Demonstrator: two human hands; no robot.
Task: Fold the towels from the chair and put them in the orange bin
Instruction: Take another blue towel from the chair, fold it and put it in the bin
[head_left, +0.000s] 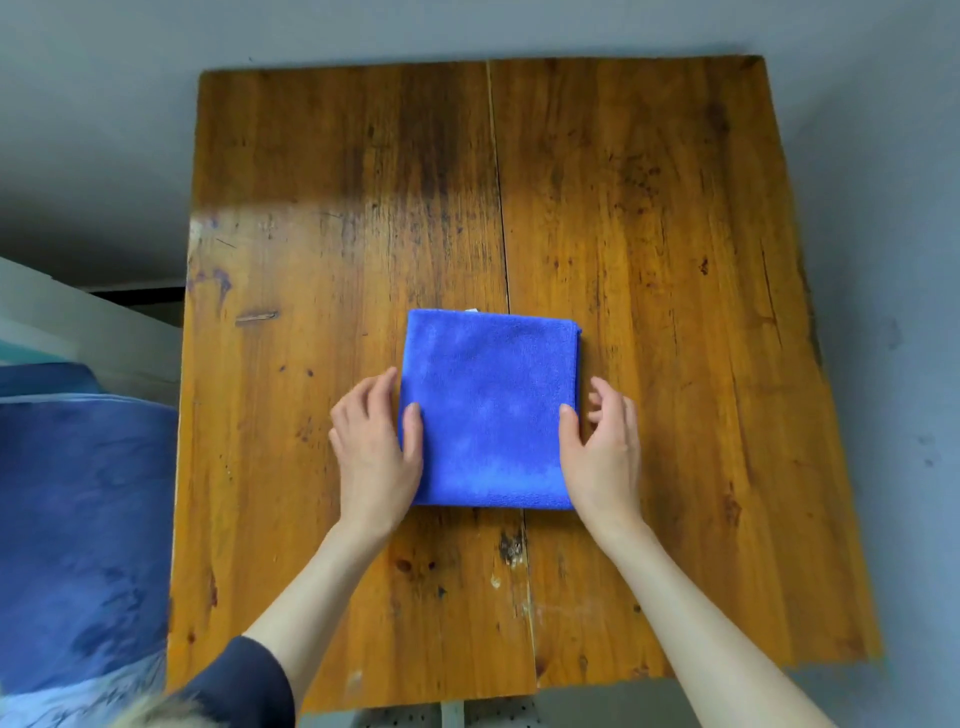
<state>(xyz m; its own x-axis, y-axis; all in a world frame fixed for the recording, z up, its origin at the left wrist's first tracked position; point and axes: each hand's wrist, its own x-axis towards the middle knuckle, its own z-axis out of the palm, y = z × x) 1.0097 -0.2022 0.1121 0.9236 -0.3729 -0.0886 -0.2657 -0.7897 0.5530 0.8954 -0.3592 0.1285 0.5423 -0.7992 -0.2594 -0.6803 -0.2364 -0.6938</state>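
A blue towel (491, 410), folded into a near square, lies flat on the wooden table (649, 234) a little in front of its middle. My left hand (376, 447) rests at the towel's left edge, thumb on top of the cloth and fingers alongside on the wood. My right hand (602, 447) mirrors it at the right edge, thumb on the cloth, fingers spread beside it. Neither hand has lifted the towel. No orange bin or chair is in view.
Blue fabric (78, 519) fills the lower left beside the table. White boards or shelving (78, 317) stand at the left behind it. Grey floor surrounds the table on the far and right sides.
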